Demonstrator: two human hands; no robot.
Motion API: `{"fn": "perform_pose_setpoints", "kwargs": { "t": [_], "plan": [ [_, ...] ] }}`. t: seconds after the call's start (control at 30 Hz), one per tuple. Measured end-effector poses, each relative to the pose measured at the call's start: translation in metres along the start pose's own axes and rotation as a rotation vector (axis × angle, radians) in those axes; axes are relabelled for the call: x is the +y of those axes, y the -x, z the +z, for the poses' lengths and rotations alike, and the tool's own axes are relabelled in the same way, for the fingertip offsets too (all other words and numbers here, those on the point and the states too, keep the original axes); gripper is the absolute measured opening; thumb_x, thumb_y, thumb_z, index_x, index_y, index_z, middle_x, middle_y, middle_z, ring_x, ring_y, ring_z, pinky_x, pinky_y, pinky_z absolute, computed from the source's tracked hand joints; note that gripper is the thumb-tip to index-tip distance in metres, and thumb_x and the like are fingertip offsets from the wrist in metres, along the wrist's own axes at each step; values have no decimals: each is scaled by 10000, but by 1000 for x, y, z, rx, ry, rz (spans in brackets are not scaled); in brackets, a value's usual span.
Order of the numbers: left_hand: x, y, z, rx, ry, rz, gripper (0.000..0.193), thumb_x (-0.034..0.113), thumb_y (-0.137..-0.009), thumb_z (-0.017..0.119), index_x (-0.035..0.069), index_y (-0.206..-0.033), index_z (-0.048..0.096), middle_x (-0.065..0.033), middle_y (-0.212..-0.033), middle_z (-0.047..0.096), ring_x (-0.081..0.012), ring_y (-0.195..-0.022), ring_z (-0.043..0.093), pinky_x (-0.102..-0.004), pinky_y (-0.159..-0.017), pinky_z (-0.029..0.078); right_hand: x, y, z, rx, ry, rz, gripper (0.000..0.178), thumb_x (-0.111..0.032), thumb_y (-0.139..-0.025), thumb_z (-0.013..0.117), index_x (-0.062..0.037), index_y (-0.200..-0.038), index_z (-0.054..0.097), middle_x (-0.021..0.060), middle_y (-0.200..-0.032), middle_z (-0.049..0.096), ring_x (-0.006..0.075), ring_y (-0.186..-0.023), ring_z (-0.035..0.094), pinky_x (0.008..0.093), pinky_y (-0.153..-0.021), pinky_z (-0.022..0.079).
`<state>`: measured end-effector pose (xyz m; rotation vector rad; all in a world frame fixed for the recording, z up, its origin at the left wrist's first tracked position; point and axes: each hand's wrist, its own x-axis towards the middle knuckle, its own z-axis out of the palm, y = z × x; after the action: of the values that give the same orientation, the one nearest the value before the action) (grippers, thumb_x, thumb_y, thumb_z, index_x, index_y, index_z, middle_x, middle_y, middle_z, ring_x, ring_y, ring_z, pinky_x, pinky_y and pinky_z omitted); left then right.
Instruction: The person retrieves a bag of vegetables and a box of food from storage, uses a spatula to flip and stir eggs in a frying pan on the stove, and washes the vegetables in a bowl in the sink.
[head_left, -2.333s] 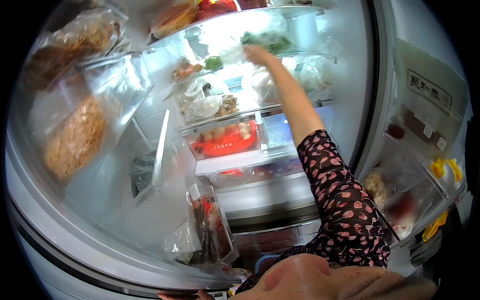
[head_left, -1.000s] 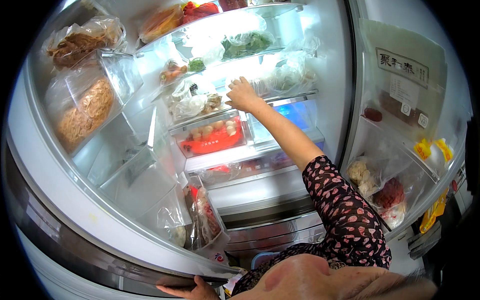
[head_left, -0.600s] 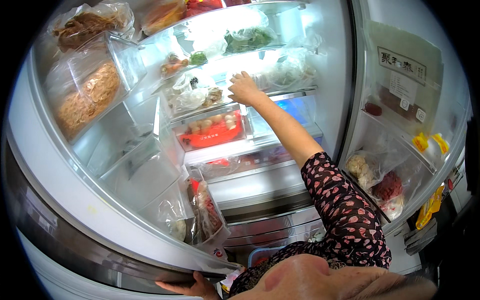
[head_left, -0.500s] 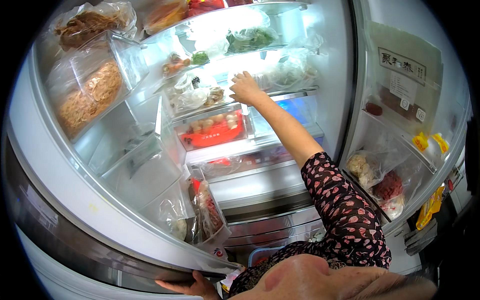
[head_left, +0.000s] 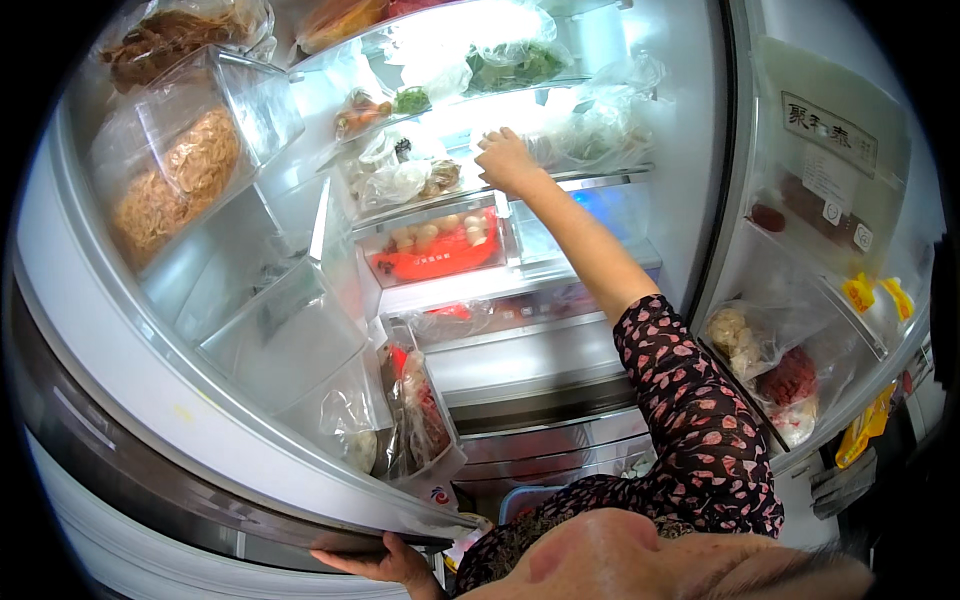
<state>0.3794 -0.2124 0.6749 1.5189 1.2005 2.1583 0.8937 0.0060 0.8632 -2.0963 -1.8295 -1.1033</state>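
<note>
Reaching deep into the lit refrigerator, the right hand is hovering at the front of the middle shelf — and the level is what's just changed! Moments ago it was up against the leafy greens; now they're lying bagged on the upper shelf, out of its touch, so the work is centring one level lower. Right beside the fingers, the clear plastic bags are sitting on that middle shelf, nearest of anything to this hand. Its fingers are bending forward, but the back of the hand is hiding the tips, so I can't tell whether the grip is closing on anything.

Down at the bottom, the left hand is staying against the outer edge of the left refrigerator door, fingers stretching along it; whether it's clasping or merely resting, I can't tell.

Around the reach, white plastic bags are bunching to the left on the same shelf, while a red bag is cradling pale eggs in the drawer below — and on the right door, a bag of dark red food is leaning beside pale lumps.
</note>
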Motion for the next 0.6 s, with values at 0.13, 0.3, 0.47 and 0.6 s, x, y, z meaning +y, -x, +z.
{"fn": "perform_pose_setpoints", "kwargs": {
  "t": [0.13,0.3,0.47,0.6],
  "plan": [
    [-2,0,0,-4,-15,37,1113,369,-704,788,74,-1491,58,-207,-1478,153,-378,-1352,227,-490,-1099,221,33,0,-1,132,75,-2,165,-114,-746,615,-144,-883,702,28,-1103,636,203,-1094,551,413,-957,408],
    [3,-1,3,9,2,42,1099,358,-714,775,65,-1489,53,-208,-1475,164,-370,-1344,243,-485,-1094,228,65,-6,-38,173,-162,194,177,-68,-747,594,-89,-894,690,76,-1041,648,253,-964,611,363,-832,475],
    [3,1,0,-1,18,8,1096,355,-717,773,72,-1491,50,-202,-1483,156,-367,-1350,235,-480,-1099,222,81,-3,-25,364,-346,190,199,-93,-742,604,-75,-925,681,97,-999,654,288,-909,625,370,-780,501],
    [20,-2,11,-21,100,-63,1083,348,-733,769,75,-1492,46,-190,-1496,141,-362,-1365,211,-483,-1107,211,75,-4,1,154,-119,34,214,-136,-722,636,-109,-929,680,106,-983,655,287,-934,624,372,-787,508]
  ]
}}
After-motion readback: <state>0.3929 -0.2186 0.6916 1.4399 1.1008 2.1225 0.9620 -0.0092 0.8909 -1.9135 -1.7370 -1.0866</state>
